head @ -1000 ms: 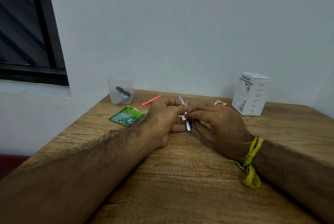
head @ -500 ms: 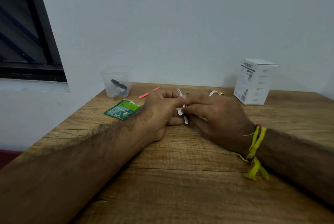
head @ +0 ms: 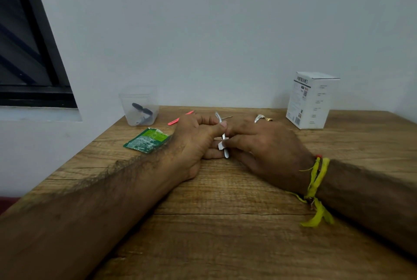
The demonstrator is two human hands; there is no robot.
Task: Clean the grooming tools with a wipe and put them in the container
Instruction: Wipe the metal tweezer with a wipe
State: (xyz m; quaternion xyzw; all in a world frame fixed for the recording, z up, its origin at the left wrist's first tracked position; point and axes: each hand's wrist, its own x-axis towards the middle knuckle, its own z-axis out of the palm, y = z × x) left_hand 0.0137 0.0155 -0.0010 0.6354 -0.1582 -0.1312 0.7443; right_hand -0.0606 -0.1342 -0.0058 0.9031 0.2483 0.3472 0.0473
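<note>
**Both hands meet over a metal tool on the wooden counter**

The counter point(head: 225, 223) is brown wood grain, pushed against a plain pale wall, with a dark-framed window point(head: 29, 53) up beyond the tub's side. A clear plastic tub point(head: 140, 108) stands at the counter's back edge and holds dark tools; what they are is hard to tell. Just in front of the tub lies a torn green sachet point(head: 147, 140). Beside the tub, toward the hands, lies a thin pink stick point(head: 179, 118). Farther from the tub, the left hand point(head: 194, 142) grips a slim metal tool point(head: 223, 136), and the right hand point(head: 266, 151) pinches a small white wipe point(head: 220, 145) against it. A white box point(head: 312, 100) stands well apart from the tub along the wall.
</note>
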